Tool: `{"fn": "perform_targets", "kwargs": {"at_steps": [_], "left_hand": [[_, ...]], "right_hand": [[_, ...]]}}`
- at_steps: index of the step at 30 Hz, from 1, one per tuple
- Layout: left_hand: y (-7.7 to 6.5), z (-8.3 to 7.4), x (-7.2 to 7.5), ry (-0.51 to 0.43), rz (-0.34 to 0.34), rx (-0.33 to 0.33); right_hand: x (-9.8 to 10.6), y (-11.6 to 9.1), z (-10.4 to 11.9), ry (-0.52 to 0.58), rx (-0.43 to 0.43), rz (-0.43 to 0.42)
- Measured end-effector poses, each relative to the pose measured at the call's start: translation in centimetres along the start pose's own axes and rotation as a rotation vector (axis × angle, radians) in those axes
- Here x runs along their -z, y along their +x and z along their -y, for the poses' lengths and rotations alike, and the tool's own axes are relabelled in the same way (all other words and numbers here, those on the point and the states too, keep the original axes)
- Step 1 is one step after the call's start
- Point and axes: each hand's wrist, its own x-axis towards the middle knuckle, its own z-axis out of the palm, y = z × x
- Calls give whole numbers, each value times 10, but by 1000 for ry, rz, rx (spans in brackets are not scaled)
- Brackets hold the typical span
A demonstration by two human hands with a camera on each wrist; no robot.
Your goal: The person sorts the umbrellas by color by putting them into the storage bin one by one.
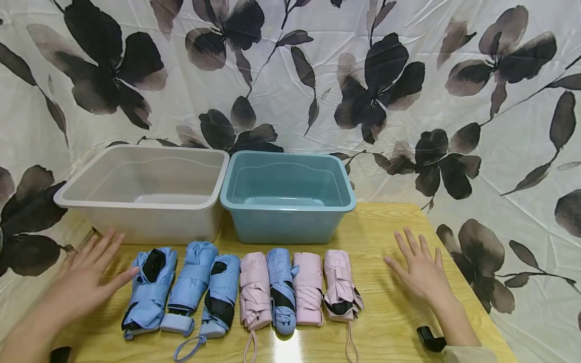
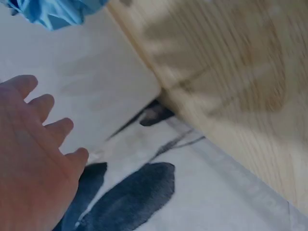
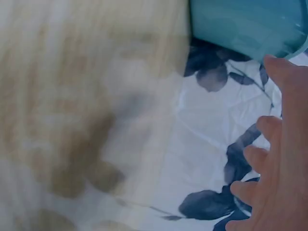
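Folded umbrellas lie side by side in a row on the table. At the left of the row are three blue ones, the outermost a blue umbrella (image 1: 152,292) with a black patch showing. Farther right, another blue umbrella (image 1: 282,290) sits between a pink umbrella (image 1: 255,290) and a second pink umbrella (image 1: 308,287). A third pink umbrella (image 1: 339,282) ends the row. My left hand (image 1: 88,275) is spread, its thumb beside the outermost blue umbrella. Over on the right, my right hand (image 1: 422,269) has its fingers spread and holds nothing, apart from the umbrellas.
Behind the row stand a beige plastic bin (image 1: 150,222) and, right beside it, a smaller teal bin (image 1: 288,224); nothing shows inside either. A white floral cloth (image 1: 290,65) hangs behind the wooden table (image 1: 386,227). The table's right edge runs just past my right hand.
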Motion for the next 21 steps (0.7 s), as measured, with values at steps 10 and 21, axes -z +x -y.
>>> {"fn": "perform_targets", "kwargs": {"at_steps": [10, 21], "left_hand": [[1, -35, 5, -145, -8, -70], [9, -57, -4, -96, 139, 17]], "right_hand": [[25, 26, 29, 52, 105, -143], [44, 75, 60, 54, 200, -98]]}}
